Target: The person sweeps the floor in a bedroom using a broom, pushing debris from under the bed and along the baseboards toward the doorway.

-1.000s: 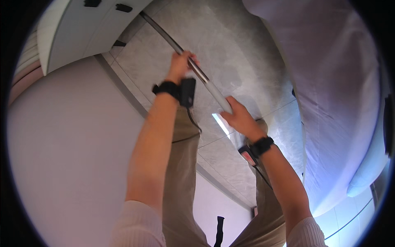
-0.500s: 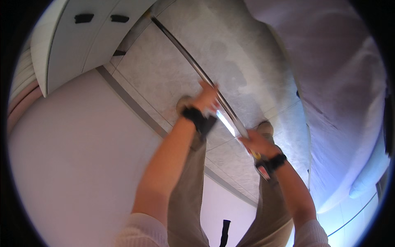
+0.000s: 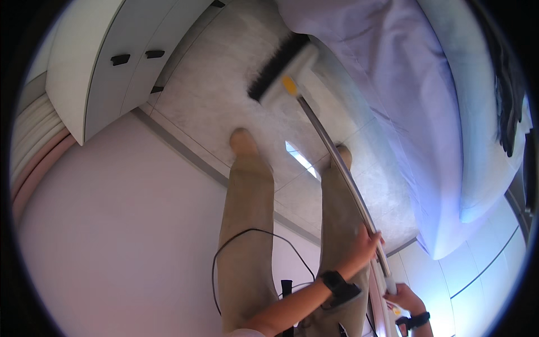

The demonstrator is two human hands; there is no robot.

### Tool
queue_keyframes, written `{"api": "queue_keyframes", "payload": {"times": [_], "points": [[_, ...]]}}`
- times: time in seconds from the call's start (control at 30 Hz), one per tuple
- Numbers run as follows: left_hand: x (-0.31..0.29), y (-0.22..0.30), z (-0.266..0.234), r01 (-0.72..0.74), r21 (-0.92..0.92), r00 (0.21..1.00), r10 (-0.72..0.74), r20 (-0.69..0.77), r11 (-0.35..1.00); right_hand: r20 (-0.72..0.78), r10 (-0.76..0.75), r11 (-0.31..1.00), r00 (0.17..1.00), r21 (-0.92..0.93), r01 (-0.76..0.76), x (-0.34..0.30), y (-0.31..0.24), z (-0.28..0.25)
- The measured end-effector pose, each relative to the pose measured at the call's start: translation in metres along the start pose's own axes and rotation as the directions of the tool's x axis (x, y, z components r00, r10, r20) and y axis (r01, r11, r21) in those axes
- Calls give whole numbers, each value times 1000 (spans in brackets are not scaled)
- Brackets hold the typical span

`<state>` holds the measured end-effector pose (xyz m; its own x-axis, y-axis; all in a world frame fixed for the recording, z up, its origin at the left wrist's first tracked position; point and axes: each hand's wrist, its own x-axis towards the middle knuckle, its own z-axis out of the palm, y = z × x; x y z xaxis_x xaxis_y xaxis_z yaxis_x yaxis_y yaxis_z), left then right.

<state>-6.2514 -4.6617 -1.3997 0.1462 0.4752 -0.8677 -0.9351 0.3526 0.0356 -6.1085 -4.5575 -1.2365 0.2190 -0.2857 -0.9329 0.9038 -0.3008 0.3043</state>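
Observation:
A long-handled push broom reaches from the lower right up to the top middle of the view. Its metal pole (image 3: pixel 338 160) joins a slightly blurred, pale head through a yellow socket (image 3: pixel 289 86). Black bristles (image 3: pixel 276 66) line the head's far left side, over the grey floor. My left hand (image 3: pixel 366 247), a black band on its wrist, is closed round the lower pole. Farther down, my right hand (image 3: pixel 409 299) grips the pole's pale end; its wrist also wears a black band.
Grey cabinets (image 3: pixel 135 50) with black handles stand at the upper left. A pale wall (image 3: pixel 123 224) fills the left. Lilac cloth (image 3: pixel 387 84) hangs along the right. My legs (image 3: pixel 247 208) stand below, and a dark cable (image 3: pixel 247 230) loops in front of them.
The broom head has come into view from beyond the top edge, drawn nearer and rightward. Both hands have moved down and to the right with the pole.

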Motion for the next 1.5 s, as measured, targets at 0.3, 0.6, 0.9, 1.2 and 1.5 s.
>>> {"api": "queue_keyframes", "payload": {"times": [0.3, 0.6, 0.9, 1.2, 1.5], "points": [[144, 245, -150, -246, 666, 940, 341, -15, 704, -316, -529, 847, 788, -145, 511, 127, -244, 62], [108, 12, -36, -112, 846, 981, 196, 9, 521, -169, -151, 984, 974, 74, 165, 90, -31, 27], [-19, -158, 12, -85, 569, 993, 118, -22, 818, -183, 202, 977, 962, 110, -184, -27, 97, 43], [89, 62, -74, -329, 560, 894, 441, -75, 761, -157, -272, 942, 949, 156, 296, 75, -94, 40], [360, 325, -182, -376, 829, 698, 715, -40, 414, -32, -578, 798, 815, 184, 574, 345, -382, -56]]}}
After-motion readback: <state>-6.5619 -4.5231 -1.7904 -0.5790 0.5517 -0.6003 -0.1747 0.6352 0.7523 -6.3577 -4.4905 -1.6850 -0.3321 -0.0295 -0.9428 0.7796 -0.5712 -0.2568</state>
